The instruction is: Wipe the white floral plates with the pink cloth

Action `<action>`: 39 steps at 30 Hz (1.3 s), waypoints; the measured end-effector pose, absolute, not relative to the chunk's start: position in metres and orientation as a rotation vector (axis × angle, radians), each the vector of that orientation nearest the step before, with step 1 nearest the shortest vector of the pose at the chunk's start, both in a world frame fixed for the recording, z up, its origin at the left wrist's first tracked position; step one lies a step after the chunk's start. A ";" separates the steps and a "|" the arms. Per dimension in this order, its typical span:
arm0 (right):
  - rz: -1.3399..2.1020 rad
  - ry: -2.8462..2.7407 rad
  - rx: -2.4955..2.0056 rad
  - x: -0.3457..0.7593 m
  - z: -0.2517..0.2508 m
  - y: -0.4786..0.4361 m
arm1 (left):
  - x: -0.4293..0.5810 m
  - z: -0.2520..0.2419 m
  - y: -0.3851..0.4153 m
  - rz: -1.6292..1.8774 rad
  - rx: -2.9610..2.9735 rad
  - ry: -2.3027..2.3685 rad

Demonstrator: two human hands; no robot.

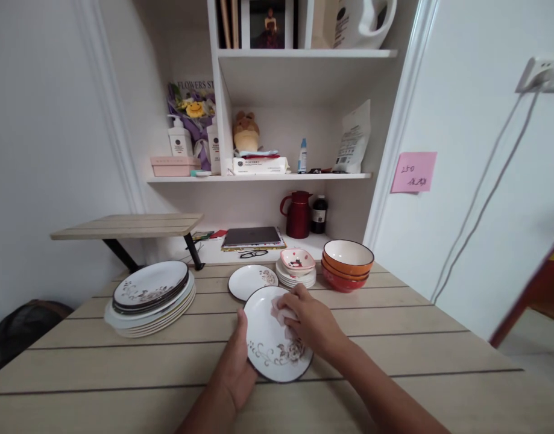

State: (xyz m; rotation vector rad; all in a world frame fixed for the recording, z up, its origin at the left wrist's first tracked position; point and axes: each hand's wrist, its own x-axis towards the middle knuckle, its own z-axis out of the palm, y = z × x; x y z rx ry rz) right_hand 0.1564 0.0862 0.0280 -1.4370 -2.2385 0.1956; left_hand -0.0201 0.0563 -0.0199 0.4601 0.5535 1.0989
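A white plate with a dark rim and brown flower pattern is tilted toward me above the table. My left hand grips it by the left edge, thumb on the rim and fingers underneath. My right hand presses a crumpled pale cloth or tissue onto the plate's upper right face, fingers closed over it. Just behind lies another flower-patterned plate on the table. Small dishes sit on a stack of little white plates to its right.
Stacked plates stand at the left, below a raised wooden shelf. Stacked orange and red bowls are at the back right. Behind the table are a laptop, glasses, a red jug and a dark bottle.
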 end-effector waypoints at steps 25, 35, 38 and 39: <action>0.188 -2.256 -1.634 0.165 0.026 0.090 | -0.015 -0.011 0.051 1.079 0.481 0.612; 0.692 -2.549 -1.172 0.150 0.036 0.059 | -0.020 -0.019 0.057 1.046 0.488 0.619; 0.746 -2.366 -1.065 0.134 0.027 0.060 | -0.019 -0.013 0.056 1.035 0.470 0.545; 0.739 -2.295 -1.064 0.130 0.024 0.062 | -0.018 -0.011 0.055 1.033 0.463 0.525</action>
